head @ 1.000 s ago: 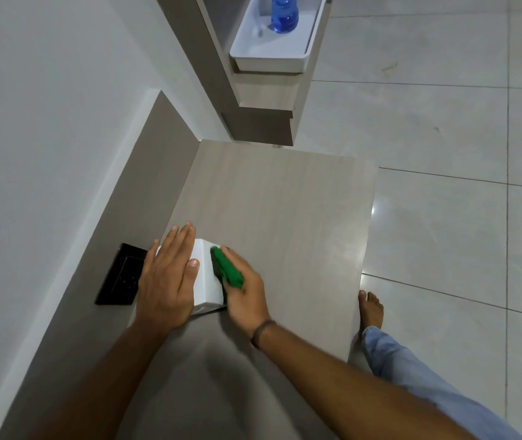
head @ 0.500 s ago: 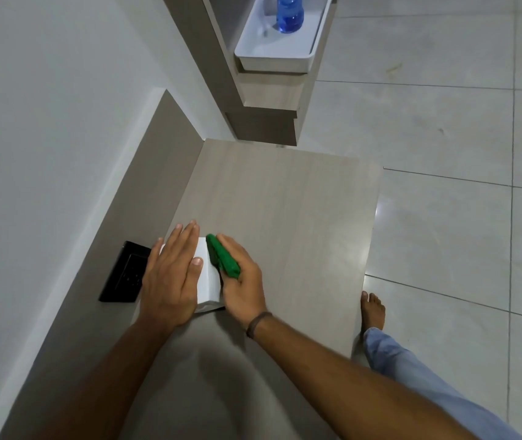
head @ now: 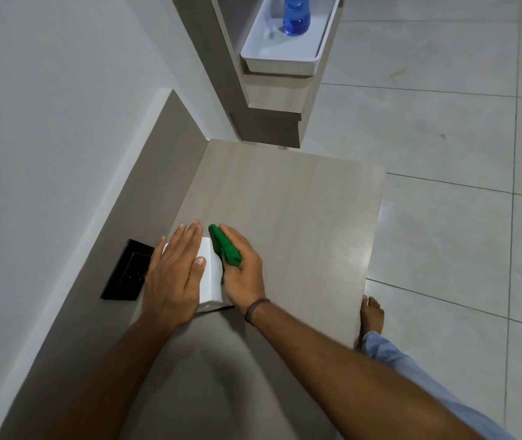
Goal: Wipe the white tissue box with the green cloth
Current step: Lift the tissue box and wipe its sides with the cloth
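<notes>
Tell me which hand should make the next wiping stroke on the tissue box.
Right. The right hand already holds the green cloth against the white tissue box's side; the left hand lies flat on top, steadying it.

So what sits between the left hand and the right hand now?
In the head view, the white tissue box lies between the left hand and right hand, with the green cloth against its right side.

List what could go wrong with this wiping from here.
The left hand covers most of the tissue box, so the top under the palm may go unwiped. The right hand presses the green cloth sideways against the box's right face; if the left hand eases off, the box may slide toward the black socket panel.
</notes>
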